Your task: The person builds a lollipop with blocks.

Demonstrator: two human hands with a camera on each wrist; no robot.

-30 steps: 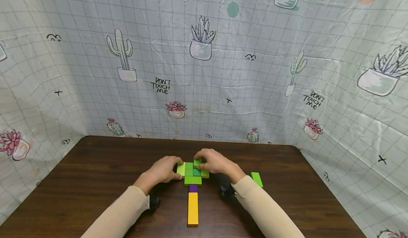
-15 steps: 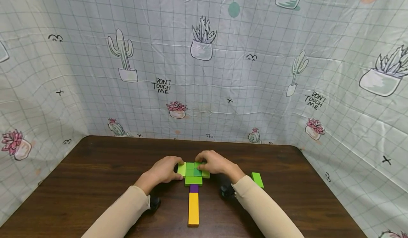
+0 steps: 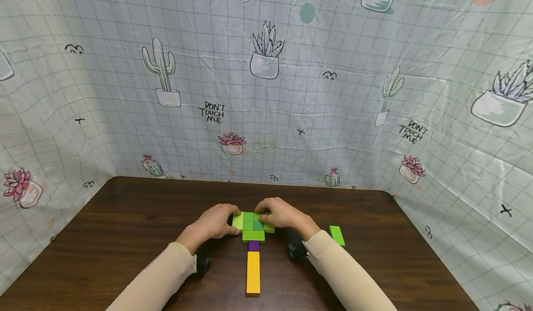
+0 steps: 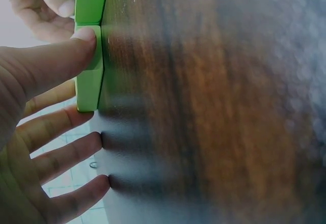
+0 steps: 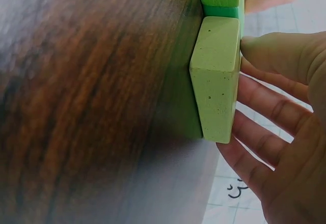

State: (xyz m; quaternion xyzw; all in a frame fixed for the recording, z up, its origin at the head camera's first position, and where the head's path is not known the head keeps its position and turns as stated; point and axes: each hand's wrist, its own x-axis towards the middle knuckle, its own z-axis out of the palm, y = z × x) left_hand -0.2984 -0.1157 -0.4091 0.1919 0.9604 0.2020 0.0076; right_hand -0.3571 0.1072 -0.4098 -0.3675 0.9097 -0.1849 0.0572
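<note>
A flat cluster of green wooden blocks sits mid-table in the head view. My left hand (image 3: 211, 221) pinches the light green block (image 3: 238, 221) at its left side, thumb on the near end; the left wrist view shows that thumb (image 4: 61, 61) over the block's edge. My right hand (image 3: 282, 213) pinches a small green block (image 3: 257, 216) in the cluster's far right part. Beside it lie a teal block (image 3: 258, 226) and another light green block (image 5: 213, 102), partly hidden by the right hand in the head view. A bright green block (image 3: 253, 236) forms the near edge.
A purple block (image 3: 253, 245) and a long yellow block (image 3: 253, 274) run from the cluster toward the near edge. One loose green block (image 3: 336, 235) lies right of the right forearm on the dark wooden table (image 3: 145, 218). A printed curtain (image 3: 266, 107) surrounds the table.
The right hand has lowered the small green block slightly toward me, down into the gap in the cluster, and still pinches it. The left hand has stayed in place.
</note>
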